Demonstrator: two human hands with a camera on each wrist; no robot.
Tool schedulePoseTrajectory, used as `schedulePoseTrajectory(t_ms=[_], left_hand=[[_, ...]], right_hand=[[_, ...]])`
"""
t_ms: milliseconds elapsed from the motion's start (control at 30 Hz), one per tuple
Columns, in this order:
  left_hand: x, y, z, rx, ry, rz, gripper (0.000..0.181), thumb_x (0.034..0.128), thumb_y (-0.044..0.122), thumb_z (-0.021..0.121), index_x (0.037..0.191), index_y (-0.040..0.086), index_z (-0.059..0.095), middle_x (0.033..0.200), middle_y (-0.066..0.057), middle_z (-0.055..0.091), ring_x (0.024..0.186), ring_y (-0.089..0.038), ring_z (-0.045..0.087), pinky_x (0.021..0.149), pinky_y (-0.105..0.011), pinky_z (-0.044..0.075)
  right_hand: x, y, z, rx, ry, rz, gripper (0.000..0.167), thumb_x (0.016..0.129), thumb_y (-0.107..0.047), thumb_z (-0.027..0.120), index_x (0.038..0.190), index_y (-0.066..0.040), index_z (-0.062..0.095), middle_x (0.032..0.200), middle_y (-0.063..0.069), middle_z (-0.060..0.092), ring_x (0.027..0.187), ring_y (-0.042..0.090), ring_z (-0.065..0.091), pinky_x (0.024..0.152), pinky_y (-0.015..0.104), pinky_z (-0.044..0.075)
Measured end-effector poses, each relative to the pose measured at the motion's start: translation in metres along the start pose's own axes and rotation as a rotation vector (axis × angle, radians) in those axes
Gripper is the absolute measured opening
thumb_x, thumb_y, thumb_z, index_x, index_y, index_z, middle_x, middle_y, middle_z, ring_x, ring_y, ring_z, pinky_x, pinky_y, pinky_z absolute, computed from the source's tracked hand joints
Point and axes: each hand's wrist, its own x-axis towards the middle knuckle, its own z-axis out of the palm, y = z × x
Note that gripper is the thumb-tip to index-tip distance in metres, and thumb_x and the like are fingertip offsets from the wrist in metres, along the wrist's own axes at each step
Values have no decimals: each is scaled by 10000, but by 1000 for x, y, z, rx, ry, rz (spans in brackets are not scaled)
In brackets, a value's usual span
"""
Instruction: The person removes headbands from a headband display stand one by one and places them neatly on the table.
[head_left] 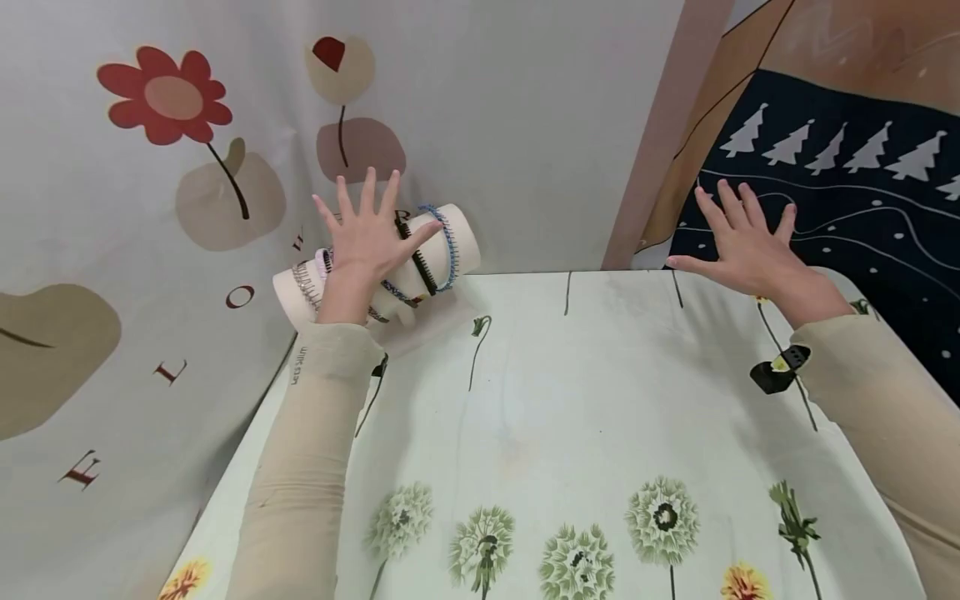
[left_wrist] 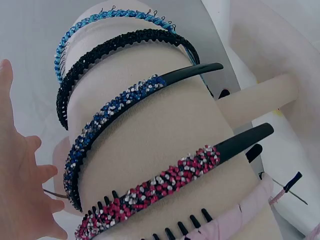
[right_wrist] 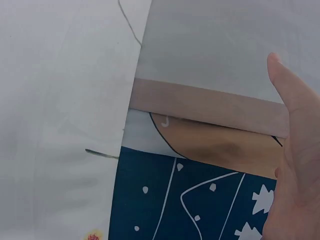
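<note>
The left hand (head_left: 367, 246), its fingers spread wide, hovers near a cream cylindrical headband stand (left_wrist: 145, 135) that bears a light-blue headband (left_wrist: 102, 16), a black headband (left_wrist: 135, 38), a blue-and-silver beaded headband (left_wrist: 122, 102), a pink-and-silver beaded headband (left_wrist: 170, 181) and a pale pink headband (left_wrist: 240, 212). The stand is at the far left of the flower-printed tablecloth (head_left: 570, 433); the right hand (head_left: 753, 250), fingers also spread, is raised before the dark-blue tree-printed cloth (head_left: 885, 242).

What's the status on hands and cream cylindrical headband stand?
Left hand spread, empty, near the stand. Right hand spread, empty. Stand holds multicoloured, decorated headbands; left hand partly hides it in head view.
</note>
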Motion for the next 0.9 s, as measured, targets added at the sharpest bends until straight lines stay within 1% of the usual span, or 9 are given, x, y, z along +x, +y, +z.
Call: schedulePoseTrajectory(t_ms=[300, 600, 900], left_hand=[[-5, -7, -4, -11, -4, -17, 1047, 760, 948, 111, 1581, 344, -129, 1678, -25, -178, 1509, -463, -201, 1132, -732, -188], [-10, -13, -8, -28, 0, -14, 1020, 785, 928, 153, 1591, 351, -86, 1694, -47, -104, 1521, -455, -174, 1137, -734, -175], [-15, -17, -9, -39, 11, -22, 1006, 796, 918, 172, 1599, 353, -50, 1701, -42, -56, 1532, -438, -156, 1152, -728, -154]], right_hand=[[0, -3, -3, 0, -4, -3, 1094, 863, -795, 415, 1602, -178, -106, 1654, 167, -199, 1523, 416, -194, 1080, 807, -153], [0, -3, 0, 6, 6, -13, 1155, 832, -755, 538, 1601, -191, -112, 1663, 181, -159, 1532, 421, -155, 1086, 813, -122], [4, -6, 5, 31, 1, -14, 1179, 823, -720, 597, 1601, -187, -111, 1668, 177, -142, 1536, 421, -133, 1106, 796, -115]])
